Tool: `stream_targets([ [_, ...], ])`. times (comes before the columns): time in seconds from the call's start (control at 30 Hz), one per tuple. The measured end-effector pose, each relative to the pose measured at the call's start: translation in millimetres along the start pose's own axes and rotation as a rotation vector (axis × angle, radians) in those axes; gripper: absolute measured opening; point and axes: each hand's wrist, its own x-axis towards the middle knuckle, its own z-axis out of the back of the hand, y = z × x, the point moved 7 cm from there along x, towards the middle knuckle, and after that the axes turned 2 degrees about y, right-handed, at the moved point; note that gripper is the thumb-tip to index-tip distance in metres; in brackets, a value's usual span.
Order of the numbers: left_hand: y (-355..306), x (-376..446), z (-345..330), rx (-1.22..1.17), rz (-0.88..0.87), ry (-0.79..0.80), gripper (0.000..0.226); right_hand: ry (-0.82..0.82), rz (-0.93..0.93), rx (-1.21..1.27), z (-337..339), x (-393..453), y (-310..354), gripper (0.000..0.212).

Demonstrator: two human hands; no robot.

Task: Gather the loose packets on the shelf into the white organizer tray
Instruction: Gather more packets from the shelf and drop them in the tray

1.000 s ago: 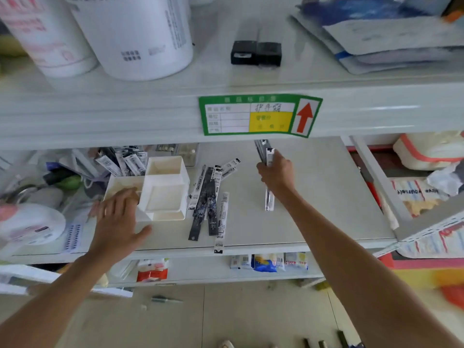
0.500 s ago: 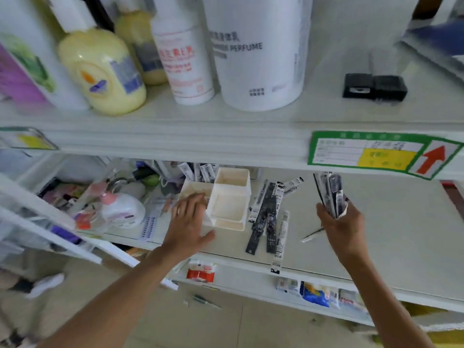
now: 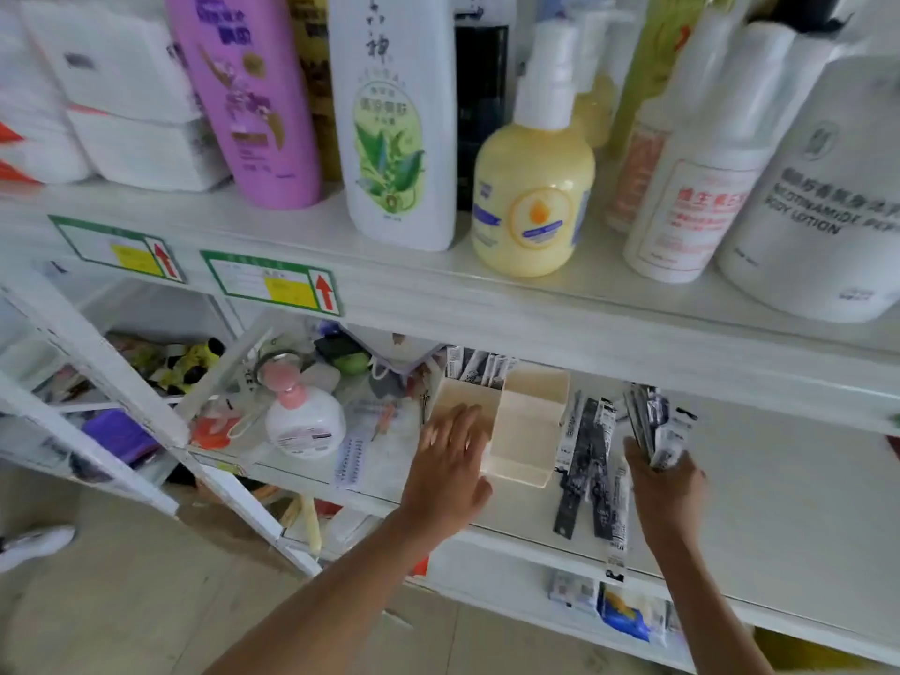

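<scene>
Right now we are standing at the shelf (image 3: 779, 504), both hands at work on the middle level. Our left hand (image 3: 450, 472) is resting flat, fingers spread and gripping nothing, against the near left corner of the tray (image 3: 528, 433), apparently steadying it. Our right hand (image 3: 665, 484) is closing around a bundle (image 3: 655, 428) of long thin packets, held upright and fanning out at the top.

We are noting the tray sitting near the front of the shelf, between our two hands. Its back left compartment is already holding packets (image 3: 479, 370) standing on end; the two larger compartments are looking empty from here.

More loose packets (image 3: 591, 467) are lying flat just beside the tray's right wall, between the tray and our right hand. Their long axes are running front to back, and one white packet is overhanging the shelf's front edge.

The key relation: the tray is lying to the left of our right hand, with the flat packets in between. The right hand is the nearer one to both the tray's open compartments and the remaining strips. We are judging that the bundle needs to travel leftward over the flat packets and drop in end-first, long axis vertical, to match the ones already standing.

Motion blur is softening the fingertips, so the exact grip is unclear.
</scene>
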Motion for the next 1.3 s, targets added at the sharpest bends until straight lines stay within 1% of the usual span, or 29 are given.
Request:
stream_targets([
  [0.03,1,0,-1,0.000,-0.012,0.014,0.061,0.052,0.128,-0.076,-5,0,29,0.039],
  [0.1,1,-3,-2,-0.018,-0.039,0.040,0.067,0.171,0.358,-0.342,-19,-10,87,0.025],
  [0.13,2,-4,-2,-0.023,-0.050,0.041,0.067,0.220,0.430,-0.488,-27,-15,111,0.024],
  [0.2,5,-4,1,-0.019,-0.073,0.029,0.068,0.284,0.510,-0.772,-47,-24,153,0.029],
  [0.27,4,-6,4,-0.022,-0.089,0.054,0.077,0.361,0.587,-1.027,-69,-30,184,0.036],
  [0.33,3,-7,8,-0.042,-0.091,0.091,0.085,0.452,0.579,-1.193,-87,-33,204,0.036],
  [0.4,3,-8,13,-0.044,-0.088,0.104,0.091,0.517,0.508,-1.286,-101,-30,211,0.031],
  [0.47,5,-9,12,-0.077,-0.099,0.120,0.094,0.542,0.452,-1.322,-112,-28,215,0.028],
  [0.53,9,-11,14,-0.134,-0.120,0.093,0.094,0.537,0.454,-1.368,-124,-27,217,0.029],
  [0.6,13,-12,17,-0.159,-0.155,0.055,0.097,0.508,0.499,-1.471,-139,-33,218,0.028],
  [0.67,15,-13,21,-0.154,-0.197,0.014,0.097,0.454,0.597,-1.579,-157,-45,223,0.025],
  [0.77,16,-13,15,-0.147,-0.207,0.005,0.098,0.430,0.705,-1.707,-179,-62,223,0.019],
  [0.83,15,-12,11,-0.125,-0.193,0.003,0.100,0.421,0.724,-1.751,-186,-67,226,0.018],
  [1.0,17,-9,8,-0.094,-0.201,-0.031,0.101,0.423,0.668,-1.635,-184,-68,239,0.021],
  [1.13,14,-7,6,-0.111,-0.171,-0.027,0.096,0.461,0.699,-1.611,-174,-64,234,0.013],
  [1.17,14,-8,5,-0.108,-0.165,-0.019,0.095,0.448,0.706,-1.603,-174,-64,236,0.021],
  [1.2,14,-8,3,-0.091,-0.160,-0.011,0.096,0.443,0.670,-1.535,-176,-65,238,0.037],
  [1.23,15,-8,3,-0.064,-0.154,-0.005,0.098,0.386,0.672,-1.507,-179,-66,239,0.046],
  [1.27,16,-8,3,-0.030,-0.151,0.002,0.100,0.344,0.670,-1.402,-183,-65,240,0.044],
  [1.3,17,-8,3,0.001,-0.150,0.015,0.101,0.386,0.608,-1.342,-184,-66,240,0.039],
])
